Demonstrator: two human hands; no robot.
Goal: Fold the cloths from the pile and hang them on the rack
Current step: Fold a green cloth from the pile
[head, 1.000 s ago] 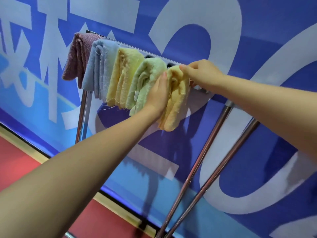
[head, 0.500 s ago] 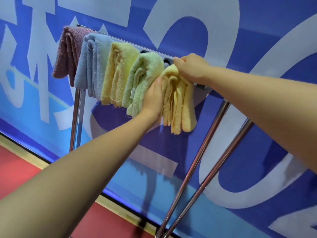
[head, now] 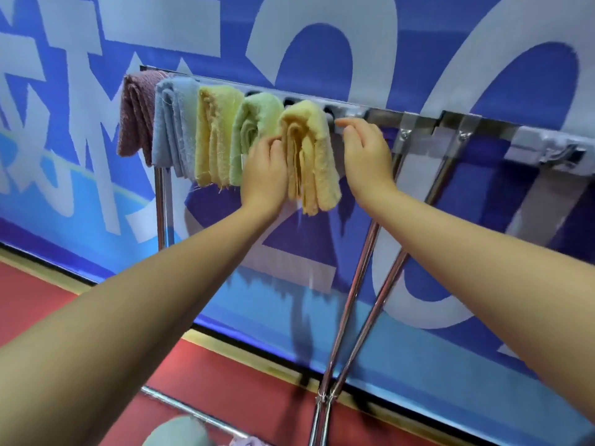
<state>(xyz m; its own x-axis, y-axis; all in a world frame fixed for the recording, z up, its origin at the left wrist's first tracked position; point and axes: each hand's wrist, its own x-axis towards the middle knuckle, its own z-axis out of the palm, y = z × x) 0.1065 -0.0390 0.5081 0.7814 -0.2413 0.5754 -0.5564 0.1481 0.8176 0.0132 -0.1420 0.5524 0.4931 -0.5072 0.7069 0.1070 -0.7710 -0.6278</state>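
- Yellow cloth (head: 310,156) folded, draped on rack (head: 383,115), 5th in row, at 3 o'clock of green cloth (head: 257,123).
- L hand (head: 265,170): fingers straight, pressing cloth's 9 o'clock side.
- R hand (head: 365,152): fingers relaxed, holding nothing, just beside cloth.

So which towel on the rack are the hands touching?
The yellow-orange cloth at the right end of the row. The left hand rests against its side; the maroon, blue, pale yellow and green ones hang untouched.

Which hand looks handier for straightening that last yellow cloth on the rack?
Probably the left hand: its fingers already touch the yellow cloth, while the right hand hangs open beside it, not touching.
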